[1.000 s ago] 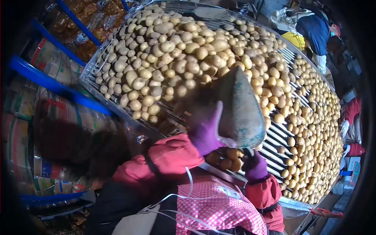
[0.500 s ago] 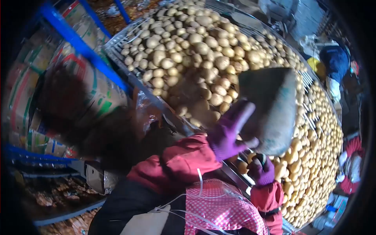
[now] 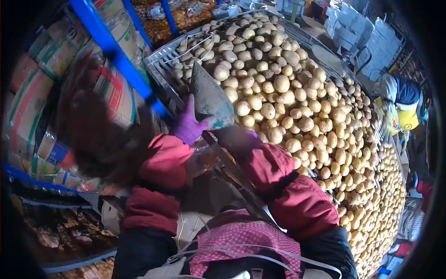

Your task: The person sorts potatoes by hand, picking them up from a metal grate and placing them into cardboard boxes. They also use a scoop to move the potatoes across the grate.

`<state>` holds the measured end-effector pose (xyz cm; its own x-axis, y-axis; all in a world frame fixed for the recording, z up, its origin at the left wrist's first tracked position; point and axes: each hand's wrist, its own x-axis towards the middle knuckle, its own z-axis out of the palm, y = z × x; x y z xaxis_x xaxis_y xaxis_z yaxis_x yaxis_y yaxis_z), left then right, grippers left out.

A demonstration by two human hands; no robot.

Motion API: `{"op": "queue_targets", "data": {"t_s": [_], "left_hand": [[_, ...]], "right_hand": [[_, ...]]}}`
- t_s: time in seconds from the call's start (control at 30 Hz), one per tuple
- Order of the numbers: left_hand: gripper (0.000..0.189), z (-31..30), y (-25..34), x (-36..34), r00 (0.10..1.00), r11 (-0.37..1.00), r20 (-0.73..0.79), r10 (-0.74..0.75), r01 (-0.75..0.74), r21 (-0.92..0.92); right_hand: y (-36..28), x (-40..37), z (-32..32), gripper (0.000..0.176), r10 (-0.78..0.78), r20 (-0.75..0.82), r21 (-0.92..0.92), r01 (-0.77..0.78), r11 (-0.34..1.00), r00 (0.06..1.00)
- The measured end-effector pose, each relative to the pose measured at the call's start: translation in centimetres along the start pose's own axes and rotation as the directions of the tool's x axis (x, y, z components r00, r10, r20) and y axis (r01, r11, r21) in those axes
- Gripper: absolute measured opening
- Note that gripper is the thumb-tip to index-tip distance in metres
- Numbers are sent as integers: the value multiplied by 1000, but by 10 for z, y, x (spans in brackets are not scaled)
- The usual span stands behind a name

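A worn grey-green scoop (image 3: 212, 95) is tilted over the near left edge of a heap of potatoes (image 3: 283, 83). My left hand (image 3: 189, 123), in a purple glove, holds the scoop's left side, thumb across its lower part and index finger pointing up along it. In deep shadow at the scoop's lower right is my right hand (image 3: 241, 139), also gloved; it seems closed at the scoop's handle end, though its fingers are mostly hidden. No potatoes can be made out inside the scoop.
The heap lies on a slatted metal table (image 3: 160, 60) with a raised near rail (image 3: 234, 169). Left stand a blue post (image 3: 116, 56) and stacked cartons (image 3: 118, 93). A co-worker in yellow and blue (image 3: 404, 104) is at the far right; white boxes (image 3: 346, 28) stand behind.
Both hands and the scoop have moved left, from the middle of the near edge toward the table's left corner. My view has shifted too, and my right hand has dropped into shadow.
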<state>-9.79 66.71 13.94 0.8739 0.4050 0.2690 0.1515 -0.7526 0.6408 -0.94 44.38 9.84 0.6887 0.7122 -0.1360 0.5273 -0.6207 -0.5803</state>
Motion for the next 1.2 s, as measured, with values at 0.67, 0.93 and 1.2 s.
{"op": "queue_targets", "data": {"t_s": [0.67,0.93,1.2], "left_hand": [[132,133,163,-99,903,657,423,72,276,-702],[128,218,313,-128,775,830,470,422,-122,-545],[115,272,416,-187,621,723,448,643,-301,-622]], "right_hand": [[67,-228,-66,46,524,15,185,-518,835,851],[137,-372,-67,28,644,-451,240,-611,755,618],[184,-487,-73,13,606,-736,366,-577,731,301]]}}
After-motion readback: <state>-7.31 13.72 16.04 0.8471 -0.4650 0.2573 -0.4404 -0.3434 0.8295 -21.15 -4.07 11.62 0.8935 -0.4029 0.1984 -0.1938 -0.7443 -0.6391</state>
